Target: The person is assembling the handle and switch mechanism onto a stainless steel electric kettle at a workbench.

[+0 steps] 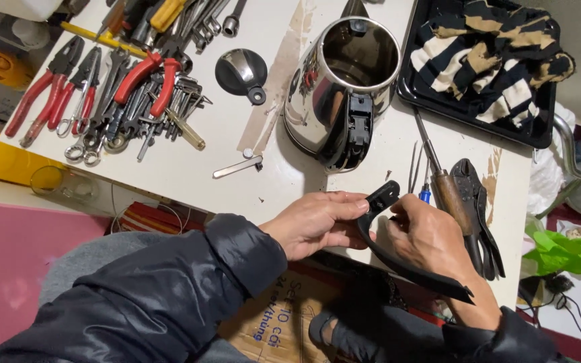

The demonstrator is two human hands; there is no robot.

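Single view: head-worn camera, looking steeply down and forward over the wearer's dark-sleeved arms. Close range: left hand (317,222) and right hand (428,235) fill the lower centre. White worktable (189,161) spans the upper frame, far edge cropped. No second view.

Left hand (317,222), right hand (428,235) grip black handle (398,265) — steel kettle (341,87) beyond.

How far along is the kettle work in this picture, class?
Done: the steel kettle stands lidless; its lid lies apart. In hand: left hand and right hand both grip the detached black handle. Left: the handle remains off the kettle; the screwdriver lies unused.
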